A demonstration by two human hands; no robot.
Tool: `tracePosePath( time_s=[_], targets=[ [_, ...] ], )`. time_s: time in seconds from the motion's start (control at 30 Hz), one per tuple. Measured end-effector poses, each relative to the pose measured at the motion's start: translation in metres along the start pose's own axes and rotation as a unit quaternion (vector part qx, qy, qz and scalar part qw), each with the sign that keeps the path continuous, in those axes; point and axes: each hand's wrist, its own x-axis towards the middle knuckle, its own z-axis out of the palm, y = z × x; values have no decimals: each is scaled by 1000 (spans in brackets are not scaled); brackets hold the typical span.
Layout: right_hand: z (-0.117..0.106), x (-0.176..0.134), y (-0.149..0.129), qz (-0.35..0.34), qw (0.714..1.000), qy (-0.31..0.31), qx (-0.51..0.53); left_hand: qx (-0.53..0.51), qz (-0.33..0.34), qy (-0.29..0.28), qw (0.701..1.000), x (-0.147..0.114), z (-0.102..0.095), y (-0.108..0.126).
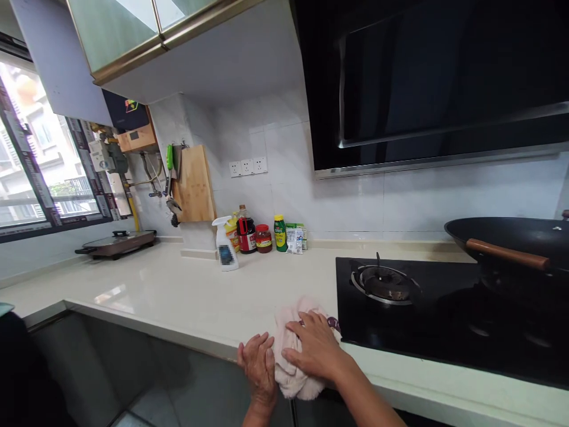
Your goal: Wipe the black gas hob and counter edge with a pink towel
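Observation:
A pale pink towel (291,379) lies bunched at the front edge of the white countertop, part of it hanging over the edge. My right hand (316,347) rests on top of it, fingers bent over the fabric and thumb to the left. Just left of the towel is my left hand (258,366), raised at the counter edge with its fingers loosely bent and nothing seen in them. It is close against the towel's side; whether they touch, I cannot tell. A dark printed patch shows at the towel's right, beside the stove.
Right of the towel is a black gas stove (427,332) with a burner (386,283) and a large wok (515,234). A spray bottle (227,246), sauce bottle (246,231), jar (264,239) and green bottle (280,234) stand by the wall. An electric pan (118,243) sits far left.

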Motion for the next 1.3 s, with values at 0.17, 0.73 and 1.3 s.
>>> tracePosePath(
  time_s=[0.17,0.73,1.3],
  targets=[
    [-4,7,-10,-24,998,-56,4,7,-4,15,1000,0,2,-1],
    [0,-157,131,-33,968,198,-150,17,-10,-19,1000,10,-6,4],
    [-23,-182,137,39,940,252,-227,6,-39,27,999,5,8,6]
  ],
)
